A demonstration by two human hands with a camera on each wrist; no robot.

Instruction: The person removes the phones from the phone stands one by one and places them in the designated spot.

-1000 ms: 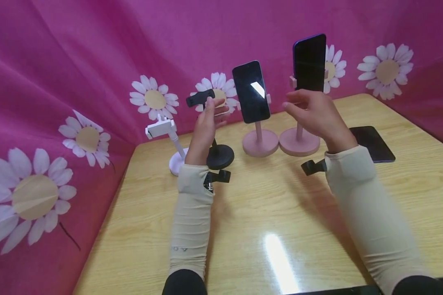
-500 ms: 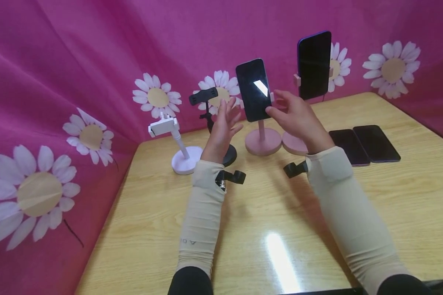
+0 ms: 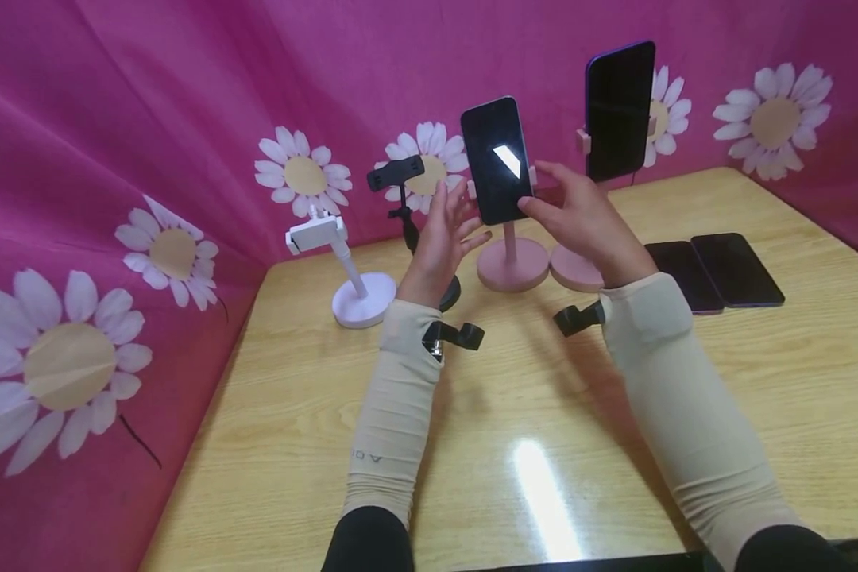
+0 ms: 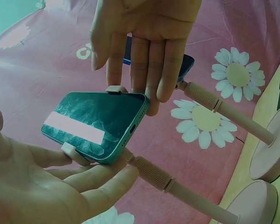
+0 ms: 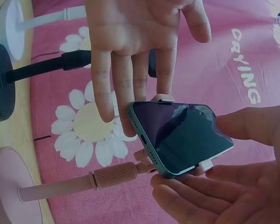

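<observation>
A dark phone (image 3: 493, 163) leans in the clamp of a pink phone stand (image 3: 512, 268), with a bright reflection on its screen. My left hand (image 3: 434, 250) is at the phone's left side, its fingers stretched out. On the other side is my right hand (image 3: 588, 230), thumb toward the lower right edge of the phone. In the left wrist view, the left hand's fingers (image 4: 109, 184) lie straight below the phone (image 4: 95, 123). The right hand (image 4: 147, 23) points its straight fingers down at the opposite edge. Whether the fingertips touch the phone or clamp, I cannot tell.
A second pink stand (image 3: 574, 268) holds a taller phone (image 3: 620, 111). To the left stand a white phone stand (image 3: 363, 300) and a black one (image 3: 396, 172). Two phones (image 3: 738, 270) lie side by side at the right of the wooden table (image 3: 314, 445). A flowered pink cloth (image 3: 207, 87) hangs behind.
My right hand has moved left from before the taller phone's stand to the nearer phone's side. My left hand has shifted right, toward that same phone. The view has tilted slightly down.
</observation>
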